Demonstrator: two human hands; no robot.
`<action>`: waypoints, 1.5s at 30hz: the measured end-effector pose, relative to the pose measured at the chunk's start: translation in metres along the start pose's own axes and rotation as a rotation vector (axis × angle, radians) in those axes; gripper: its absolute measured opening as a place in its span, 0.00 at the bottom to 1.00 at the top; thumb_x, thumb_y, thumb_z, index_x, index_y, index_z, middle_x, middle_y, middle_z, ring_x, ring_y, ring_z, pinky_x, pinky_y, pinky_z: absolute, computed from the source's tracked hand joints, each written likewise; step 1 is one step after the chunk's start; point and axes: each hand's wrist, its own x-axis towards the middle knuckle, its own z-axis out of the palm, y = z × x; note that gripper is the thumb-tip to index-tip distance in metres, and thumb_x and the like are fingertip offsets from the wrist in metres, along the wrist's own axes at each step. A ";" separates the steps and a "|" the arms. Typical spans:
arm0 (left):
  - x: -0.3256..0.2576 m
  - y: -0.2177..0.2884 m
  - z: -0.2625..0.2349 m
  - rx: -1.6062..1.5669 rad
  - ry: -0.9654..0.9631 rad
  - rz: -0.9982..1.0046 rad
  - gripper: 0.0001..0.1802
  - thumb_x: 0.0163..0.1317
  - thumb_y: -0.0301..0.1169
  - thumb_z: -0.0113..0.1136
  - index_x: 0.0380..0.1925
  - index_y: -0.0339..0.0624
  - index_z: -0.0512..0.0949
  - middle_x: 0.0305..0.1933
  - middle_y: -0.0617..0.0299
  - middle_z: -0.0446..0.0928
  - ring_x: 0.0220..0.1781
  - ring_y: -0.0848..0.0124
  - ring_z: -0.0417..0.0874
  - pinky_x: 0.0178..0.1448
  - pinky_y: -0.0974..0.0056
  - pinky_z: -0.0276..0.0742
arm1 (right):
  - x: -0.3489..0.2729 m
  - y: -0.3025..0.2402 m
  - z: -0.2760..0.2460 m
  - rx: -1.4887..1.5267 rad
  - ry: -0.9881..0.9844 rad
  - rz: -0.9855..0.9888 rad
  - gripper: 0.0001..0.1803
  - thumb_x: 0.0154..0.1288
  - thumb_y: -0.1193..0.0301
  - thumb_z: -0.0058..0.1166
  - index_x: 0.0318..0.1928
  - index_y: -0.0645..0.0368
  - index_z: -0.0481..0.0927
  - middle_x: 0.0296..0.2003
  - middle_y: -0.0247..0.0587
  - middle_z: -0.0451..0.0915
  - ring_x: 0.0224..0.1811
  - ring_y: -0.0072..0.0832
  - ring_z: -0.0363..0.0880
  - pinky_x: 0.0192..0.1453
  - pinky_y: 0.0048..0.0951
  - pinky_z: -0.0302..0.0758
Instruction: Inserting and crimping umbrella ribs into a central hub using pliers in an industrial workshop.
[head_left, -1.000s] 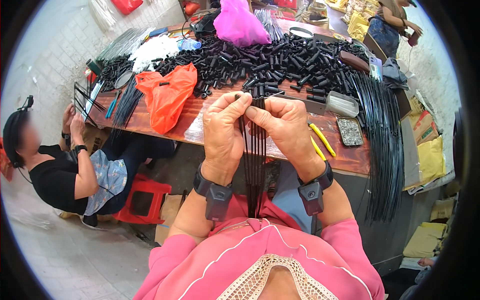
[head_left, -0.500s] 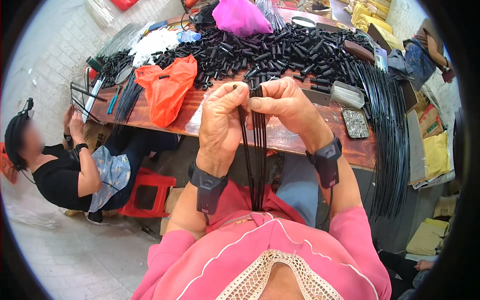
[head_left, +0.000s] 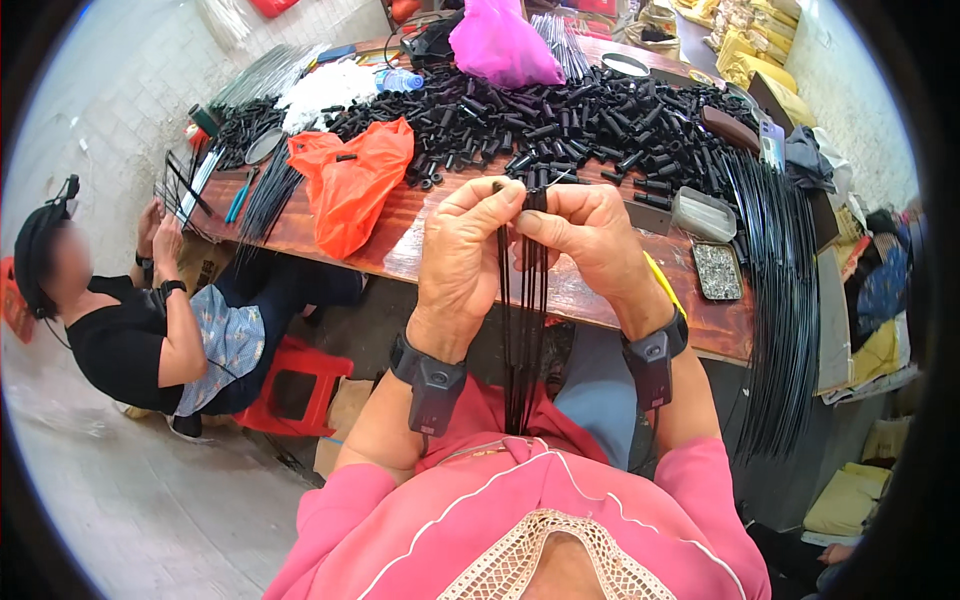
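Note:
My left hand (head_left: 462,250) is closed, thumb and forefinger pinched at the top of a thin black rod whose dark end pokes out above the fingers. My right hand (head_left: 590,240) is closed beside it, gripping a bundle of long thin black rods (head_left: 526,330) near their upper ends. These rods hang down over the table's near edge toward my lap. Small black fittings (head_left: 537,183) cluster at the top of the bundle, partly hidden by fingers. A thin wire-like piece (head_left: 562,177) sticks out by the right fingertips.
Behind my hands lies a heap of black tubes (head_left: 480,125) on the wooden table (head_left: 390,225). An orange bag (head_left: 350,190) is at left, a plastic box (head_left: 703,213) and metal tin (head_left: 718,270) at right. Long black rods (head_left: 780,320) overhang the right edge. A co-worker (head_left: 125,320) sits at left.
The whole view has shifted slightly, so the scene sits lower and further right. Both hands keep their grip on the rods. The person at far right has moved out of sight.

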 end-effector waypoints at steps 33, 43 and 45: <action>0.007 -0.023 0.000 0.129 0.055 -0.024 0.14 0.66 0.33 0.61 0.46 0.35 0.81 0.39 0.63 0.82 0.36 0.78 0.80 0.40 0.70 0.77 | -0.018 0.001 -0.005 0.028 0.233 -0.040 0.07 0.68 0.72 0.56 0.38 0.64 0.83 0.29 0.28 0.81 0.27 0.11 0.74 0.31 0.17 0.72; 0.030 -0.064 -0.085 1.250 0.087 0.233 0.09 0.51 0.29 0.66 0.33 0.40 0.85 0.30 0.59 0.77 0.29 0.70 0.79 0.36 0.66 0.75 | -0.046 0.028 -0.065 0.245 0.413 -0.032 0.09 0.69 0.70 0.55 0.39 0.65 0.80 0.33 0.38 0.83 0.28 0.18 0.80 0.33 0.20 0.78; 0.039 -0.071 -0.085 1.357 0.043 0.257 0.10 0.50 0.28 0.67 0.34 0.39 0.85 0.30 0.59 0.77 0.30 0.70 0.79 0.35 0.66 0.74 | -0.048 0.031 -0.068 0.245 0.419 -0.044 0.09 0.69 0.70 0.55 0.39 0.65 0.80 0.31 0.36 0.82 0.28 0.18 0.80 0.33 0.20 0.79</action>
